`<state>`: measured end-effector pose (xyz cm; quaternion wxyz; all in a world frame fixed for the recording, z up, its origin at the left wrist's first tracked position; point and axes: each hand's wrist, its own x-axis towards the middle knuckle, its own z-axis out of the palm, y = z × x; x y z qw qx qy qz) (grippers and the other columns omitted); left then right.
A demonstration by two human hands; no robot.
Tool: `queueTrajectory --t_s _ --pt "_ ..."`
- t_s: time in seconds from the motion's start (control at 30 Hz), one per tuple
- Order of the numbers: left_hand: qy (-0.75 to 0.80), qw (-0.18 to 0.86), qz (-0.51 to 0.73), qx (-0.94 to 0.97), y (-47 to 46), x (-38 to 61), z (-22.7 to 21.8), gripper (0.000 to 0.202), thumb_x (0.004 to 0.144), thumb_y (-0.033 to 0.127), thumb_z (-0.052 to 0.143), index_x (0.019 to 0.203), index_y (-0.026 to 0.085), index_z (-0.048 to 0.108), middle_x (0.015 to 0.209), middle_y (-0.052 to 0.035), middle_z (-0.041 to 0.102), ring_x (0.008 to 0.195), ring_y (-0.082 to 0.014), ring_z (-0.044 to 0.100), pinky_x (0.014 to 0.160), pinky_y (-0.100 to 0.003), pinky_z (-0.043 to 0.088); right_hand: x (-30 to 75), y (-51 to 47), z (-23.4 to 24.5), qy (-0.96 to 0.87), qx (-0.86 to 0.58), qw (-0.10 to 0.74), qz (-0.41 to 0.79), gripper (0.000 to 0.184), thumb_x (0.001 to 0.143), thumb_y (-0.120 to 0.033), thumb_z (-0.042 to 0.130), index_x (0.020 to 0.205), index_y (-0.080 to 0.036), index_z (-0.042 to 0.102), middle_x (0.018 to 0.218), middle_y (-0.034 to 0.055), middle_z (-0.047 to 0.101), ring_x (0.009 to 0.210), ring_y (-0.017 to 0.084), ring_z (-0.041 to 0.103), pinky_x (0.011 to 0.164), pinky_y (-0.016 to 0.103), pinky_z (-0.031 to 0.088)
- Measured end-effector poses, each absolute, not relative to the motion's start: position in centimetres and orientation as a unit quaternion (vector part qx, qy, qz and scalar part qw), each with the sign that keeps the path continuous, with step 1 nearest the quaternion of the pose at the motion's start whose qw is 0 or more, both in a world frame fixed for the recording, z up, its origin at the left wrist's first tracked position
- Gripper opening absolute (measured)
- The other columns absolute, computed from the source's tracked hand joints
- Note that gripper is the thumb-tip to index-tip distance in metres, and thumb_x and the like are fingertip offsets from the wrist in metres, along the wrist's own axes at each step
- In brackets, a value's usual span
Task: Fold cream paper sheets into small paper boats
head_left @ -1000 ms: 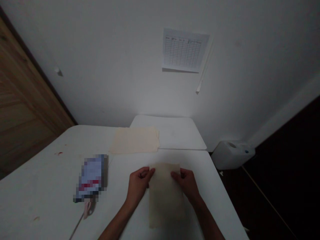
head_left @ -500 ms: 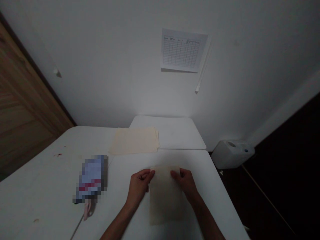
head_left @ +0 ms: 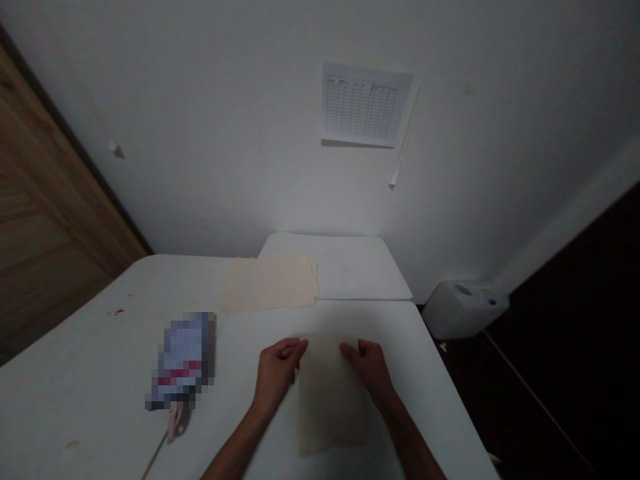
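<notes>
Between my hands hangs a beige rectangular cloth (head_left: 330, 400), thin and flat, its lower edge toward me. My left hand (head_left: 277, 370) pinches its upper left corner between thumb and fingers. At the upper right corner, my right hand (head_left: 370, 367) grips it the same way, thumb on top. Whether the cloth's lower part touches the white table is hard to tell. Farther back to the left lie several flat cream cloth sheets (head_left: 267, 283), stacked with slightly uneven right edges.
A blurred-out blue item (head_left: 183, 360) with a pinkish strap lies left on the white table (head_left: 100, 373). A white board-like surface (head_left: 350, 267) meets the wall. On the floor to the right stands a white plastic container (head_left: 457, 313). A printed sheet (head_left: 365, 103) hangs on the wall.
Both hands keep their hold on the cloth and have barely moved. The cloth's lower edge sits slightly lower in view; the whole scene has shifted a little.
</notes>
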<state>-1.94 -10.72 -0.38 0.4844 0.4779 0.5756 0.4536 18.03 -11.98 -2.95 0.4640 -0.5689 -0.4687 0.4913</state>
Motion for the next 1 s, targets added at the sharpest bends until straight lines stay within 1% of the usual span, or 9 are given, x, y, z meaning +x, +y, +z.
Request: queueTrajectory --t_s 0.23,0.33,0.43,0.53,0.63,0.7,0.8,0.87,1.0 --pt "0.577 0.479 0.471 0.464 -10.4 -2.0 -1.2 0.052 0.062 0.063 0.07 0.078 0.014 0.07 0.047 0.0038 0.054 0.033 -0.0076 0.039 0.033 -0.019 0.028 18.2 -11.7 -4.0 -0.478 -0.555 0.462 0.5 0.045 0.074 -0.055 0.067 0.083 -0.011 0.073 0.076 0.0068 0.071 0.063 0.02 0.064 0.054 0.026 0.046" --pt "0.579 0.458 0.469 0.484 -9.9 -2.2 -2.2 0.052 0.065 0.064 0.067 0.078 0.014 0.07 0.049 0.0019 0.058 0.036 -0.01 0.044 0.035 -0.02 0.033 18.1 -11.5 -4.3 -0.495 -0.558 0.457 0.485 0.043 0.076 -0.054 0.064 0.084 -0.012 0.072 0.076 0.0063 0.071 0.063 0.019 0.064 0.055 0.026 0.046" --pt "0.584 0.373 0.453 0.561 -9.0 -2.5 -3.5 0.048 0.075 0.06 0.058 0.078 0.014 0.069 0.059 -0.0033 0.066 0.05 -0.0156 0.059 0.047 -0.023 0.044 17.9 -11.1 -4.6 -0.532 -0.589 0.442 0.419 0.036 0.078 -0.048 0.063 0.083 -0.013 0.07 0.074 0.0054 0.07 0.063 0.019 0.063 0.055 0.027 0.047" --pt "0.602 0.293 0.404 0.623 -8.0 -2.7 -4.7 0.039 0.081 0.053 0.053 0.079 0.017 0.07 0.069 -0.004 0.071 0.062 -0.0185 0.065 0.059 -0.026 0.048 17.9 -10.4 -4.8 -0.575 -0.651 0.399 0.295 0.03 0.078 -0.039 0.064 0.096 -0.016 0.068 0.076 0.0045 0.07 0.062 0.02 0.063 0.059 0.029 0.049" --pt "0.621 0.249 0.366 0.647 -7.4 -2.9 -5.2 0.028 0.082 0.044 0.055 0.082 0.02 0.071 0.075 -0.0035 0.072 0.067 -0.0198 0.065 0.064 -0.027 0.046 18.3 -9.7 -5.3 -0.647 -0.653 0.363 0.153 0.035 0.077 -0.028 0.064 0.112 -0.02 0.064 0.101 0.0081 0.07 0.087 0.025 0.064 0.078 0.036 0.05" --pt "0.629 0.216 0.345 0.662 -7.2 -2.9 -5.3 0.023 0.083 0.038 0.055 0.084 0.021 0.071 0.083 -0.005 0.071 0.078 -0.0218 0.065 0.071 -0.03 0.045 18.7 -9.3 -5.8 -0.722 -0.594 0.342 0.089 0.034 0.079 -0.02 0.062 0.113 -0.022 0.064 0.115 0.0085 0.066 0.104 0.026 0.058 0.091 0.038 0.046" --pt "0.627 0.177 0.316 0.689 -7.3 -2.7 -5.4 0.021 0.086 0.032 0.052 0.085 0.021 0.069 0.095 -0.0068 0.069 0.096 -0.0237 0.06 0.08 -0.032 0.043 19.4 -8.8 -6.4 -0.818 -0.494 0.286 0.077 0.028 0.084 -0.011 0.056 0.104 -0.024 0.069 0.108 0.0049 0.07 0.1 0.021 0.059 0.092 0.034 0.045" --pt "0.627 0.135 0.267 0.719 -7.5 -2.6 -5.4 0.022 0.09 0.03 0.047 0.087 0.021 0.068 0.098 -0.0067 0.066 0.1 -0.0228 0.058 0.08 -0.031 0.044 19.8 -8.6 -6.7 -0.838 -0.466 0.269 0.087 0.027 0.085 -0.008 0.055 0.101 -0.024 0.071 0.102 0.0029 0.072 0.094 0.018 0.06 0.088 0.031 0.046" --pt "0.626 0.062 0.178 0.757 -7.5 -2.4 -5.4 0.026 0.095 0.029 0.04 0.094 0.021 0.065 0.102 -0.0072 0.063 0.101 -0.0214 0.056 0.074 -0.029 0.045 20.5 -8.8 -6.7 -0.829 -0.473 0.276 0.109 0.024 0.09 -0.015 0.054 0.105 -0.025 0.071 0.108 0.0024 0.071 0.096 0.019 0.06 0.088 0.031 0.045"
